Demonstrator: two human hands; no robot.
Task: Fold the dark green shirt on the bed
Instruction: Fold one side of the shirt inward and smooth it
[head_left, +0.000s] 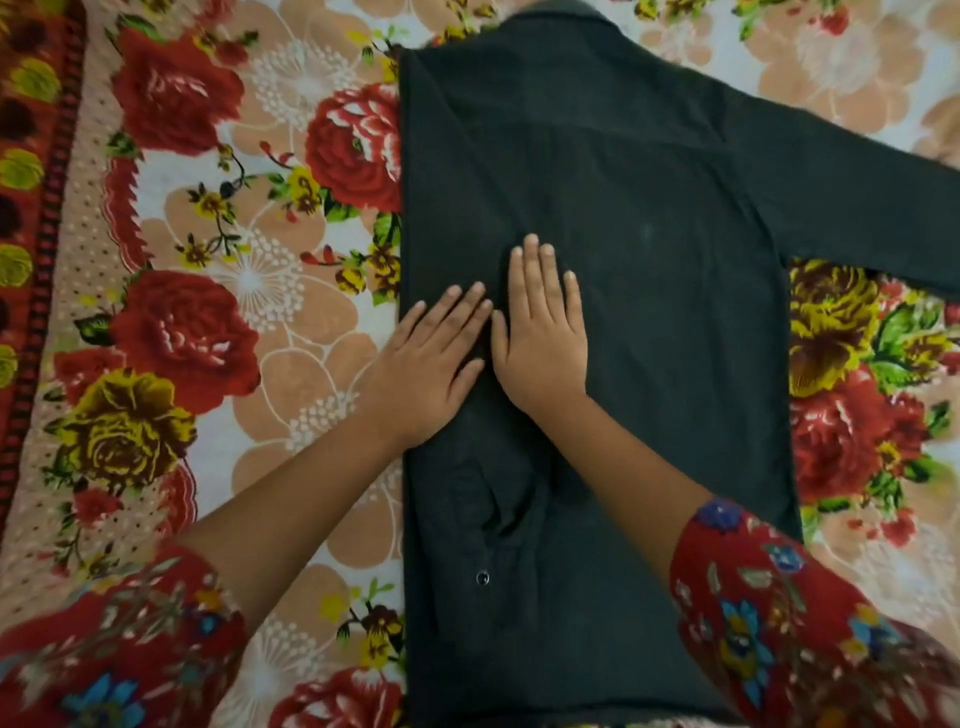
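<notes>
Scanning from the left of my feed, I pick up the red border (31, 208) of the floral bedspread (249, 280), with big red and yellow roses printed across it. The person's left sleeve (119, 649), red with flowers, enters at the lower left, and the bare forearm reaches up to the left hand (431, 358). That hand lies flat with its fingers straight and close together. It holds nothing; the fingers press on the dark green shirt (649, 234) while the heel sits over the shirt's straight left edge. Below it, a folded-in layer of the shirt lies rumpled, with a small button (482, 578) showing. Just beside it, the right hand (540, 332) is also flat on the cloth, palm down and fingers straight and slightly spread, gripping nothing. Its thumb is so close to the left fingertips that I cannot tell whether they touch. The shirt lies spread lengthwise on the bed, collar (561, 15) at the far end and hem near the person. Its long shirt sleeve (857, 208) stretches out flat to the right, over the bedspread. The right sleeve (779, 613) of the person crosses the shirt's lower right part.
</notes>
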